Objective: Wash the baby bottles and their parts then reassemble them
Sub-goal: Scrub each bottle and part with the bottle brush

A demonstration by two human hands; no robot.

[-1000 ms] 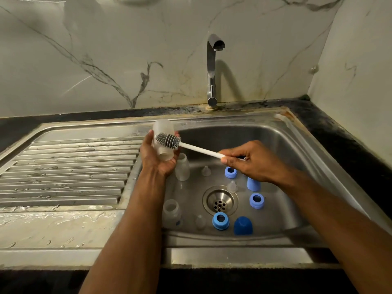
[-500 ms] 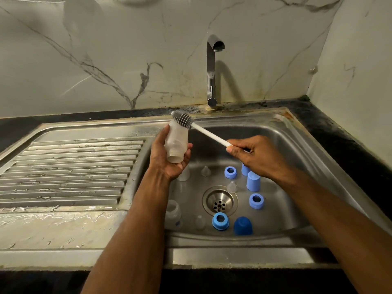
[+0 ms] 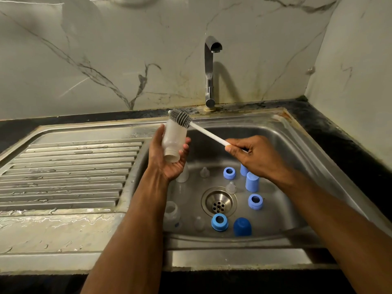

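Left hand [image 3: 169, 158] held a clear bottle body [image 3: 174, 141] above the left edge of the sink basin [image 3: 297, 158], fingers and thumb curled round its sides; the bottle was inverted, its threaded neck pointing down toward the palm and its closed base uppermost. Right hand [image 3: 252, 155] pinched the white handle of a bottle brush [image 3: 199, 129] between thumb and curled fingers, the handle running up and to the left. The grey bristle head rested against the outside of the bottle's base — not inside the bottle. Loose parts lay on the basin floor around the drain [image 3: 219, 201]: three blue collar rings [image 3: 219, 222] with open centres, one front of the drain, one to its right and one behind it; a dark blue cap [image 3: 242, 226] standing dome-up just beside the front ring; a light blue cap [image 3: 252, 181] upright below the right wrist, with another blue piece partly hidden behind that hand. Clear teats [image 3: 231, 187] stood near the drain — their exact number could not be told. A second clear bottle [image 3: 172, 213] sat by the left forearm, a third partly hidden under the left hand. The tap [image 3: 210, 71] stood behind the basin, and the ribbed drainboard [image 3: 70, 170] to the left was wet.
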